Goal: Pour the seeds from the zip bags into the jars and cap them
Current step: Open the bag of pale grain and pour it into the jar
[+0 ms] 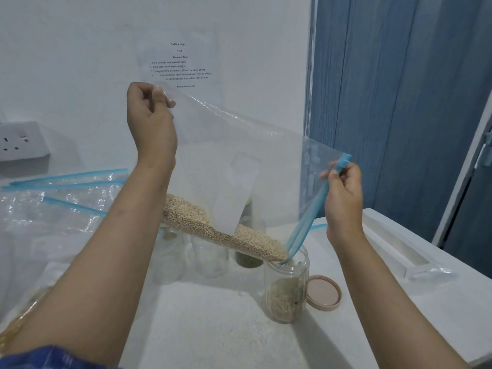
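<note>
A clear zip bag (pixel 239 145) with a blue zip strip hangs tilted over the table. My left hand (pixel 149 115) pinches its raised bottom corner high up. My right hand (pixel 343 187) pinches the blue zip end at the right. Pale seeds (pixel 213 227) lie along the bag's lower edge and run down to its mouth, which sits in the open top of a clear jar (pixel 287 286). That jar is partly filled with seeds. Its tan lid (pixel 323 292) lies flat on the table just right of it.
Behind the bag stand two empty clear jars (pixel 210 259) and a jar with green seeds (pixel 247 259). More zip bags (pixel 53 203) lie at the left. A white tray (pixel 394 243) sits at the right table edge. A wall socket (pixel 21 141) is at far left.
</note>
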The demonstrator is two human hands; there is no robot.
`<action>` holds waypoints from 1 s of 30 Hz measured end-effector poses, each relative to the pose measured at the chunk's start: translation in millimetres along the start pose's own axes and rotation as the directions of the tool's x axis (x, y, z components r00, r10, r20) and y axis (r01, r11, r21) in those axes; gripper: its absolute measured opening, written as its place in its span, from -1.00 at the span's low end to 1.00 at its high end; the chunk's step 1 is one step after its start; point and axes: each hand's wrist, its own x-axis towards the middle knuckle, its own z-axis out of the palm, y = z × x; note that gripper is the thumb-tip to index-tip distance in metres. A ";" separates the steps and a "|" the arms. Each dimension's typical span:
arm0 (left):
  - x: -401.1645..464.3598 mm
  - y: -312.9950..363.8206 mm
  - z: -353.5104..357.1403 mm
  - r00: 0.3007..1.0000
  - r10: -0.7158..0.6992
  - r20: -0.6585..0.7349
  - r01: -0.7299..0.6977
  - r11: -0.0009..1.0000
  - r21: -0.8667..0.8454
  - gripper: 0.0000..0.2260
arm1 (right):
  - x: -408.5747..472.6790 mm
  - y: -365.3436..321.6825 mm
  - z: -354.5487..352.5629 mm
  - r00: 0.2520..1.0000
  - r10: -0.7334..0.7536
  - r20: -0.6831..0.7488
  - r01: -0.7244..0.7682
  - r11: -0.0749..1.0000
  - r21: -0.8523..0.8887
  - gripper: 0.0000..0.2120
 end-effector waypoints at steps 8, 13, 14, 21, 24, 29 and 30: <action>1.1 -2.4 1.2 1.000 0.004 0.000 -0.004 1.000 0.000 -0.81 | 0.9 1.0 0.8 1.000 -0.011 -0.012 0.011 1.000 0.000 -0.77; 2.1 -3.9 1.9 1.000 0.003 0.008 -0.003 1.000 0.003 -0.82 | 1.8 1.5 0.2 1.000 -0.007 -0.004 0.007 1.000 -0.015 -0.78; 2.3 -4.2 1.8 1.000 0.003 0.010 -0.003 1.000 0.003 -0.81 | 1.6 1.3 0.1 1.000 -0.007 -0.001 0.007 1.000 -0.018 -0.77; 3.7 -7.6 1.0 1.000 0.002 0.013 -0.002 1.000 0.004 -0.81 | 2.7 1.4 2.2 1.000 -0.009 0.005 0.009 1.000 -0.026 -0.77; 4.7 -8.4 1.1 1.000 0.002 0.013 -0.002 1.000 0.001 -0.81 | 3.7 2.1 2.3 1.000 -0.011 0.007 0.011 1.000 -0.022 -0.76; 4.7 -10.3 2.9 1.000 0.001 0.017 0.000 1.000 -0.003 -0.81 | 5.6 1.8 2.1 1.000 -0.016 0.012 0.016 1.000 -0.018 -0.75; 4.9 -10.0 3.1 1.000 0.001 0.018 -0.001 1.000 -0.004 -0.81 | 5.7 1.8 2.1 1.000 -0.017 0.013 0.017 1.000 -0.017 -0.75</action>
